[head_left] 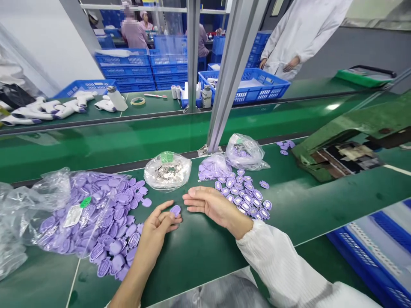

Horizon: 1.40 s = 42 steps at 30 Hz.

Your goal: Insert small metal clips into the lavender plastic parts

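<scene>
Left hand [156, 226]: you hold it over the middle of the bench [192, 252], thumb and fingers pinched nearly together on one purple piece [175, 210], the other fingertips fanned loosely past it.
Purple piece: at your left fingertips, about midway between the bench's near and far edges, broad face turned up; the light grip probably keeps that face in sight.
Right hand [212, 206]: fingers almost straight and side by side, thumb along the top; nothing shows in its grasp, though I cannot tell whether something small sits hidden there. Its fingertips point towards the purple piece, near but apart, which leaves your two hands within easy reach of each other.
Left pile [112, 226]: purple parts spill from a see-through bag towards your left forearm, on the bench's left part; likely laid there to suit that hand.
Metal bag [168, 171]: beside the bench's far edge, ahead of both hands, shiny bits showing; its place between the piles seems chosen so either hand can reach it.
Right pile [247, 194]: just beyond your right hand, purple parts with shiny inserts, many facing up; the gap from the left pile probably stops the two kinds mixing.
Far bag [247, 154]: behind the right pile, against the far edge, perhaps to save working room.
Press [321, 147]: towards the bench's right end, well apart from your hands.
</scene>
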Each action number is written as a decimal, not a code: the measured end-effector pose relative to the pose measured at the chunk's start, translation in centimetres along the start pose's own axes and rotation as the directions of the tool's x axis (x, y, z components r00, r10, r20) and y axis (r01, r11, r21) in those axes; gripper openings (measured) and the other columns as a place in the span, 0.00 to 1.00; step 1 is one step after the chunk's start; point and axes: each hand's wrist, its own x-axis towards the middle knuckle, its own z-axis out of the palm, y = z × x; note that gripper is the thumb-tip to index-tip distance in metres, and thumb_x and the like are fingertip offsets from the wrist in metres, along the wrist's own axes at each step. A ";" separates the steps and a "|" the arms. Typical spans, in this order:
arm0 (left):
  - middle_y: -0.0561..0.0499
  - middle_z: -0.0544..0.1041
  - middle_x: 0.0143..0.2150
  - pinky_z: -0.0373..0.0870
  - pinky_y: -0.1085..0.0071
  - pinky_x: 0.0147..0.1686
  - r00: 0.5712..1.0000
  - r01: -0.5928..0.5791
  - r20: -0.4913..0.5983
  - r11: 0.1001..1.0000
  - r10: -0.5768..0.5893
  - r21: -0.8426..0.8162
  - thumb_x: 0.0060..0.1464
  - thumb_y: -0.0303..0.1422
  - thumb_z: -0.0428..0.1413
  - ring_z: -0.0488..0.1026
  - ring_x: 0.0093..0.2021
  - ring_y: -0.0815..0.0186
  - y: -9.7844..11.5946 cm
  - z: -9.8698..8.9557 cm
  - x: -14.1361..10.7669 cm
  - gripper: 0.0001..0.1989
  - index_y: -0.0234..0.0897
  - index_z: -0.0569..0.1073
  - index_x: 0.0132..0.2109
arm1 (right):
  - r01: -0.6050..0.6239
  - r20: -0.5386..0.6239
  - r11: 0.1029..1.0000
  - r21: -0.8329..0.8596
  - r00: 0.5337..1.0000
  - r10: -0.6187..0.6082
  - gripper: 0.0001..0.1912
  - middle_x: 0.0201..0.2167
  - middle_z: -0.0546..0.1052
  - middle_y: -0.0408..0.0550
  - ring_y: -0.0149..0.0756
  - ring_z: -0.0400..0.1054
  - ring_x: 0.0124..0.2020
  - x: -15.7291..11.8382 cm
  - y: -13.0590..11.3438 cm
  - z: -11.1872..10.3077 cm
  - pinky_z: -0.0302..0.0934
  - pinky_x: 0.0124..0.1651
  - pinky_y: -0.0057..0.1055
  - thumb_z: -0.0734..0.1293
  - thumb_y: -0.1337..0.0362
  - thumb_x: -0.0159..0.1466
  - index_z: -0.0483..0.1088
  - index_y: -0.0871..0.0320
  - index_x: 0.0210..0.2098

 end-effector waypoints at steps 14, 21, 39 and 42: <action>0.49 0.77 0.34 0.72 0.70 0.37 1.000 0.014 0.022 0.997 -0.015 0.074 0.48 0.45 0.60 0.77 0.38 0.63 -0.3 0.1 0.2 0.26 0.36 0.73 0.52 | 0.119 -0.051 0.929 -0.349 0.988 -0.146 0.33 0.36 0.80 0.50 0.34 0.76 0.39 0.6 3.9 -0.9 0.67 0.50 0.33 0.72 0.56 0.53 0.67 0.61 0.56; 0.50 0.77 0.33 0.72 0.70 0.37 0.998 0.037 0.054 0.994 -0.042 0.102 0.51 0.45 0.58 0.79 0.37 0.63 0.1 -0.1 0.4 0.24 0.36 0.71 0.52 | 0.075 -0.088 0.940 -0.333 0.990 -0.110 0.21 0.34 0.80 0.51 0.33 0.76 0.36 0.1 3.5 -0.7 0.68 0.46 0.31 0.73 0.58 0.52 0.71 0.62 0.42; 0.47 0.81 0.34 0.72 0.70 0.36 0.997 -0.013 0.074 0.997 0.007 0.075 0.51 0.43 0.59 0.78 0.35 0.63 -0.9 0.2 0.4 0.24 0.35 0.74 0.53 | 0.058 -0.030 0.884 -0.464 0.996 -0.081 0.15 0.31 0.79 0.47 0.31 0.74 0.34 0.5 4.0 -0.1 0.68 0.42 0.29 0.70 0.54 0.56 0.75 0.60 0.36; 0.48 0.80 0.34 0.72 0.69 0.37 0.997 -0.033 0.078 0.996 0.027 0.085 0.52 0.42 0.58 0.78 0.35 0.63 -1.2 0.1 0.5 0.23 0.36 0.74 0.52 | 0.024 -0.033 0.874 -0.485 0.998 -0.046 0.15 0.28 0.77 0.47 0.29 0.72 0.29 0.5 3.9 0.2 0.67 0.37 0.26 0.69 0.54 0.57 0.73 0.62 0.34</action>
